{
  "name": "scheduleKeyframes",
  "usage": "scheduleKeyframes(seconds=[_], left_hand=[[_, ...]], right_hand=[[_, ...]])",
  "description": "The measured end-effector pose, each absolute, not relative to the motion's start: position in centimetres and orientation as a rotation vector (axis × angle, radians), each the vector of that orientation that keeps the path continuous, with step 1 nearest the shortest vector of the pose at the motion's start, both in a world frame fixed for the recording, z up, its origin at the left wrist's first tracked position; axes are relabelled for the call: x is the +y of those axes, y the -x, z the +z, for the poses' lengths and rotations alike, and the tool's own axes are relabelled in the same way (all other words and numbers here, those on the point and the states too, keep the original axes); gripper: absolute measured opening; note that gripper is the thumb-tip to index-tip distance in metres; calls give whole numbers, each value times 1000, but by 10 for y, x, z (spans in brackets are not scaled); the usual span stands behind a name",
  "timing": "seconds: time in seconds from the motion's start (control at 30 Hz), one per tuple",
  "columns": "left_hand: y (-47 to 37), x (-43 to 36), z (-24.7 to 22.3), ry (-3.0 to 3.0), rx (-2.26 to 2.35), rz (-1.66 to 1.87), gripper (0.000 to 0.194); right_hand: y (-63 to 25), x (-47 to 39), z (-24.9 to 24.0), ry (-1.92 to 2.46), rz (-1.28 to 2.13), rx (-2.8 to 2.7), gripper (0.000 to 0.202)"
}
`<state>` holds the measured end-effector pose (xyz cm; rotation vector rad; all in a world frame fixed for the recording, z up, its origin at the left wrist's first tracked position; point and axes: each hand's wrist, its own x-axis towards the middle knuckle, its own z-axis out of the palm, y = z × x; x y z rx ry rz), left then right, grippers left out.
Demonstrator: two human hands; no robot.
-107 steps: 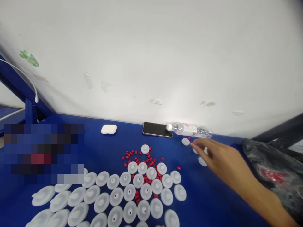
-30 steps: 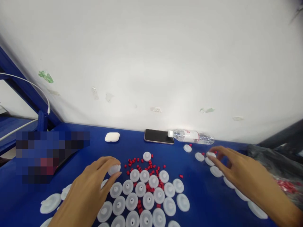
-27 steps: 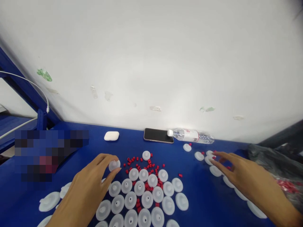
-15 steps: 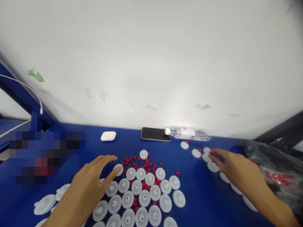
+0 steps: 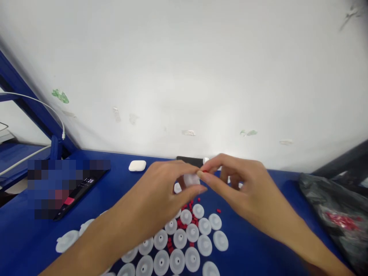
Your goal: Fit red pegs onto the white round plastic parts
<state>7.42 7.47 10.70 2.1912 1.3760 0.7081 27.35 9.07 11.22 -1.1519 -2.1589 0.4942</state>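
Note:
My left hand (image 5: 165,186) is closed with a translucent white plastic disc (image 5: 191,179) between thumb and fingers. Against its edge, my right hand (image 5: 243,180) pinches a small red sleeve (image 5: 204,171) between thumb and index finger. Both hands meet above the blue table, fingertips touching or nearly so. Below them lie several similar discs with centre nubs, such as one disc (image 5: 180,239). Small red sleeves (image 5: 181,224) are scattered among these discs. Part of the left group is hidden under my left forearm.
A white earbud case (image 5: 137,165) and a dark phone (image 5: 189,161) lie near the wall. My right hand mostly covers a bottle, leaving its white cap (image 5: 206,161) visible. A plastic bag (image 5: 342,222) of red pieces is at right; a dark clock display (image 5: 86,184) is at left.
My left hand has picked up a disc and moved right. My right hand has come in from the right-hand discs to meet it, now pinching a red sleeve. The view has shifted slightly.

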Motion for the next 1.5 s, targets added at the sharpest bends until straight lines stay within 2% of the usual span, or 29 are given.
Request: scheduleKeyframes(seconds=[0.07, 0.13, 0.23, 0.33, 0.47, 0.6, 0.73, 0.83, 0.9, 1.07, 1.23, 1.37, 1.5], left_hand=[[-71, 88, 116, -2206, 1424, 736, 18], [-66, 96, 118, -2246, 1510, 773, 26], [-62, 102, 112, -2310, 1483, 697, 13], [-62, 103, 105, -2276, 1420, 624, 10], [-63, 103, 111, -2092, 1381, 532, 16], [-54, 108, 125, -1726, 1087, 322, 21], [-39, 113, 123, -1474, 759, 158, 13], [-26, 114, 116, -1506, 666, 13, 17], [-20, 114, 113, -1666, 839, 18, 20], [-14, 122, 92, -2106, 1603, 301, 17], [-11, 131, 63, -2130, 1662, 281, 18], [-11, 137, 55, -2146, 1664, 293, 20], [-14, 144, 49, -2151, 1711, 177, 21]], right_hand=[[-265, 101, 108, 1124, 584, -2175, 12], [-261, 111, 100, 1099, 649, -2226, 22], [-257, 119, 87, 1057, 662, -2313, 37], [-257, 126, 77, 1043, 722, -2321, 41], [-262, 130, 78, 1006, 1010, -2235, 44], [-265, 111, 89, 990, 1194, -2161, 51], [-273, 90, 99, 1129, 1048, -2097, 48], [-288, 99, 107, 1110, 981, -1960, 50], [-295, 114, 108, 1152, 898, -2020, 49], [-283, 140, 75, 1414, 502, -2692, 40], [-270, 141, 42, 1458, 447, -2879, 22], [-288, 146, 58, 1593, 418, -2811, 19], [-327, 156, 83, 1944, 244, -2694, 15]])
